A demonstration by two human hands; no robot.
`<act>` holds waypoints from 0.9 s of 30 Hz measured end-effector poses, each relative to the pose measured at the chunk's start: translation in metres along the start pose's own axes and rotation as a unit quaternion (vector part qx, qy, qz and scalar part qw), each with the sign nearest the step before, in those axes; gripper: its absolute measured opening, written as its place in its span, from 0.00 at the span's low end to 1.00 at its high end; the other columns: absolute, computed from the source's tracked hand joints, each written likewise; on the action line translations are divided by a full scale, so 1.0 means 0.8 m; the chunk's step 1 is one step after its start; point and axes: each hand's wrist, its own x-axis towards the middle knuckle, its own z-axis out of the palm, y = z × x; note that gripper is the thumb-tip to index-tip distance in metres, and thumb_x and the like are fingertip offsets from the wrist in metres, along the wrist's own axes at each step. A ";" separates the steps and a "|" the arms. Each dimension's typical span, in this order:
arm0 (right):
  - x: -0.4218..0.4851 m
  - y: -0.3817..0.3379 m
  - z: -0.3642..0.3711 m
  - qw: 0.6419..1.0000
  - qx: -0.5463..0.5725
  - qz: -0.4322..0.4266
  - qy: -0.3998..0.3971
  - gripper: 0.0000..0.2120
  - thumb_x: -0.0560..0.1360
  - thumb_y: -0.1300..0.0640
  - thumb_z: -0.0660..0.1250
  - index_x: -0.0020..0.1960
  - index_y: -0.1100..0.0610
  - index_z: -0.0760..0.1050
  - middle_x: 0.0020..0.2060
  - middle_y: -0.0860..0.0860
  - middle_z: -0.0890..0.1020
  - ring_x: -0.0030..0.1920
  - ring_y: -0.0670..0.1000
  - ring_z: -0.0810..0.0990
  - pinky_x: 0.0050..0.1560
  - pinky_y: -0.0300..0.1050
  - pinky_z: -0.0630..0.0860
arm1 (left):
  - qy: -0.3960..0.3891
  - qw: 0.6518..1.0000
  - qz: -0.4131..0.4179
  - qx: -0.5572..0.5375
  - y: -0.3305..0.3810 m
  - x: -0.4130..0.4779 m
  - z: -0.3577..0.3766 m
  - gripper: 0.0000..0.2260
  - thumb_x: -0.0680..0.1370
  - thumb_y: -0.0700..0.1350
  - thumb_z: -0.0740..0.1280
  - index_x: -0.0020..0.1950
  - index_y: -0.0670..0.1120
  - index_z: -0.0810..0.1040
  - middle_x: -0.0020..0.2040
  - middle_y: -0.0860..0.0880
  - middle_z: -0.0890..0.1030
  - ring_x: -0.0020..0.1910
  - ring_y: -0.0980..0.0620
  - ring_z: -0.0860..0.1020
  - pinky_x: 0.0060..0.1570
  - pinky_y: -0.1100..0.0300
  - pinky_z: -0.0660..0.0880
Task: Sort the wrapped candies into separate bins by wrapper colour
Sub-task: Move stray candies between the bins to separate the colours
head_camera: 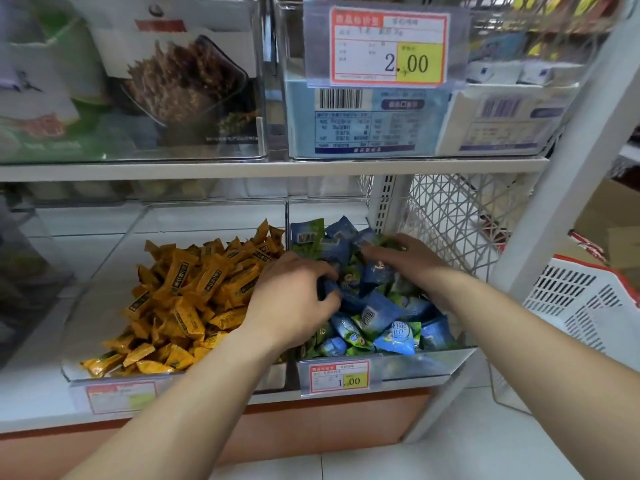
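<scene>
Two clear bins stand side by side on the lower shelf. The left bin holds a heap of orange-yellow wrapped candies. The right bin holds mixed blue candies and green candies. My left hand reaches over the divider into the right bin, its fingers curled around a dark blue candy. My right hand lies palm down on the pile further back, fingers spread over the wrappers; whether it grips one is hidden.
A price tag reading 1.00 hangs on the right bin's front. The shelf above carries clear boxes of packaged goods and a 2.00 tag. A white shelf post and a white plastic basket stand at the right.
</scene>
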 end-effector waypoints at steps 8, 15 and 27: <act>-0.039 -0.030 0.009 0.975 0.178 0.011 -0.130 0.32 0.69 0.29 0.62 0.61 0.50 0.81 0.59 0.57 0.83 0.61 0.63 0.80 0.64 0.60 0.75 | 0.047 0.998 0.021 -0.030 0.032 0.001 0.000 0.27 0.73 0.63 0.65 0.71 0.58 0.67 0.62 0.53 0.79 0.59 0.49 0.77 0.49 0.56 0.76; -0.051 -0.031 -0.002 0.971 0.143 -0.044 -0.187 0.31 0.71 0.29 0.55 0.69 0.40 0.74 0.65 0.46 0.78 0.64 0.49 0.77 0.59 0.48 0.74 | 0.017 0.993 0.064 0.101 0.028 0.004 0.009 0.25 0.73 0.67 0.63 0.66 0.57 0.73 0.60 0.55 0.80 0.55 0.49 0.80 0.45 0.57 0.75; -0.068 -0.042 -0.018 0.973 -0.043 -0.139 -0.177 0.29 0.71 0.25 0.53 0.54 0.39 0.83 0.62 0.42 0.81 0.63 0.43 0.78 0.70 0.50 0.67 | 0.024 0.998 -0.020 0.060 0.006 0.022 -0.050 0.23 0.71 0.70 0.56 0.40 0.55 0.81 0.39 0.56 0.81 0.36 0.55 0.77 0.33 0.60 0.72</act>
